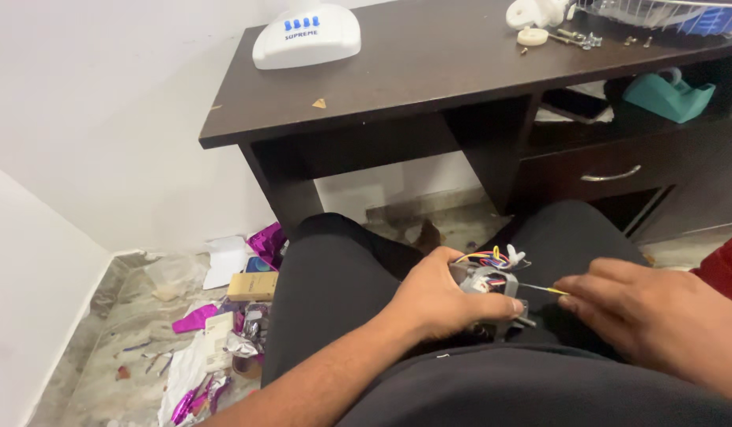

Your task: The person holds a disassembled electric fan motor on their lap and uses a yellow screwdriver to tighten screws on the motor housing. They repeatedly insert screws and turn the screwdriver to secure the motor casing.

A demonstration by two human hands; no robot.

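Gripping a small grey motor part (492, 286) with coloured wires sprouting from its top, the left hand (441, 300) sits in the lower middle of the frame, fingers wrapped firmly around the part over the person's lap. To its right, the right hand (647, 312) pinches a thin yellow-handled tool (544, 289) between its fingertips, the tool's tip at the part. Above, a dark wooden desk (429, 71) spans the upper frame, bearing a white domed casing (307, 35) at upper middle and loose screws (583, 37) at upper right. Crumpled foil and paper litter (216, 332) lies on the floor at lower left.
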